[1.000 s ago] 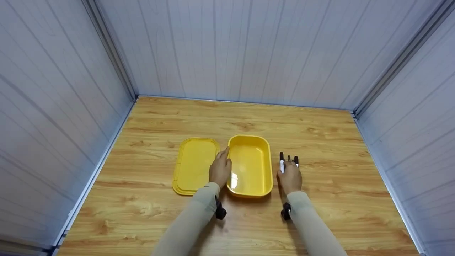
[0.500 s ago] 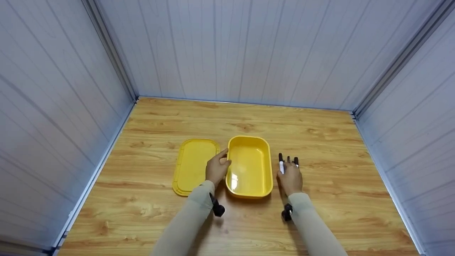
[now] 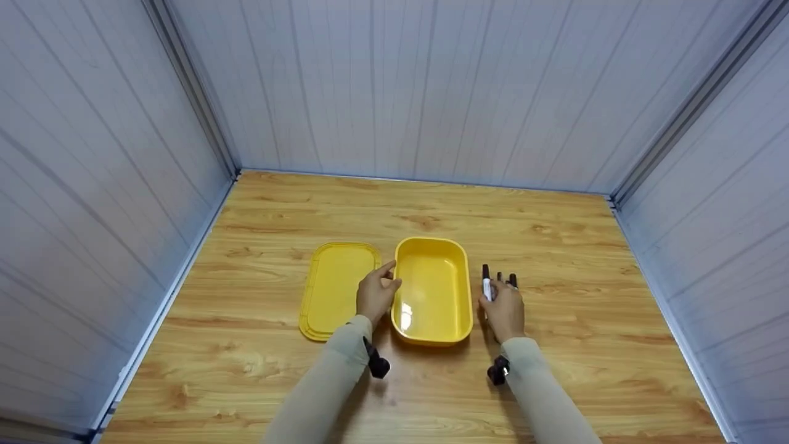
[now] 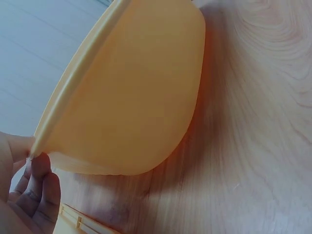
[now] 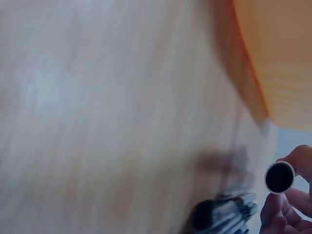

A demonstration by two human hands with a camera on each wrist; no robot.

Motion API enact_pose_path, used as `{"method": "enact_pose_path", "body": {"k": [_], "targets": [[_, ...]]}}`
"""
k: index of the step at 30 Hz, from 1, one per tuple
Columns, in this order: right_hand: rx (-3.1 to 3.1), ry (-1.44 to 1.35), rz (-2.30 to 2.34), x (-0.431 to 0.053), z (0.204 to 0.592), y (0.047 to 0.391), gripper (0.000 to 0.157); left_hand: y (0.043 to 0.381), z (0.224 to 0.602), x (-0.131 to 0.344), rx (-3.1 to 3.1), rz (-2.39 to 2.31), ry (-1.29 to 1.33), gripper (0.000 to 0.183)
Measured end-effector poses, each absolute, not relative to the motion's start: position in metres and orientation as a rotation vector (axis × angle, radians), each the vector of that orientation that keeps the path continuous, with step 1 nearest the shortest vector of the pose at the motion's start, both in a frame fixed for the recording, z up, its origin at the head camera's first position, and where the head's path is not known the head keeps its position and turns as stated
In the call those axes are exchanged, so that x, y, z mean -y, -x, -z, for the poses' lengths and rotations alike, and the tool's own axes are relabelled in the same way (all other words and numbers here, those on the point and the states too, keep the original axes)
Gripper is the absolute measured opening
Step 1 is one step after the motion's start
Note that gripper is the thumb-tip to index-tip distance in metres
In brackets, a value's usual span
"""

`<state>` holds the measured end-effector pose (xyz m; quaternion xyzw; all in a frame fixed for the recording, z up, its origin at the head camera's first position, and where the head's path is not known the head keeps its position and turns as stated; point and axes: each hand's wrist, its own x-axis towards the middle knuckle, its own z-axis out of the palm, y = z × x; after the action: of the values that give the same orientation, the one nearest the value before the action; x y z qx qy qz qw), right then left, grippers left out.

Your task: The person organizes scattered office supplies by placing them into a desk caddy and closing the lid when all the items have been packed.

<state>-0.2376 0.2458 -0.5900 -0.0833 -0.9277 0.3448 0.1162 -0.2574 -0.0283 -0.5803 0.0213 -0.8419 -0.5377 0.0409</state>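
My left hand (image 3: 375,295) pinches the left rim of an open yellow plastic box (image 3: 431,290), thumb on one side and fingertips on the other. In the left wrist view the box wall (image 4: 131,87) rises beside that hand. To the right of the box, my right hand (image 3: 506,311) holds a white marker (image 3: 487,288) with a black cap between thumb and fingers. The right wrist view shows this marker's round black end (image 5: 279,178) held above the table. Other markers (image 5: 222,214) lie together on the table below, partly hidden by the right hand in the head view.
A yellow lid (image 3: 336,290) lies flat just left of the box, partly under the left hand in the head view. The wooden table (image 3: 425,209) is bounded by pale panel walls (image 3: 407,86) at the back and both sides.
My left hand has shifted slightly left and its fingers have bent to the box rim. The right hand has drawn one marker a little leftward, apart from the others.
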Motion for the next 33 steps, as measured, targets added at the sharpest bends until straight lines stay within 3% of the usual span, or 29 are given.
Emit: {"method": "enact_pose_path", "body": {"k": [33], "targets": [[2.610,0.322,-1.219,-0.234,0.563,0.230,0.035,0.255,0.594,0.023,2.552,1.638,-0.090,0.041]]}}
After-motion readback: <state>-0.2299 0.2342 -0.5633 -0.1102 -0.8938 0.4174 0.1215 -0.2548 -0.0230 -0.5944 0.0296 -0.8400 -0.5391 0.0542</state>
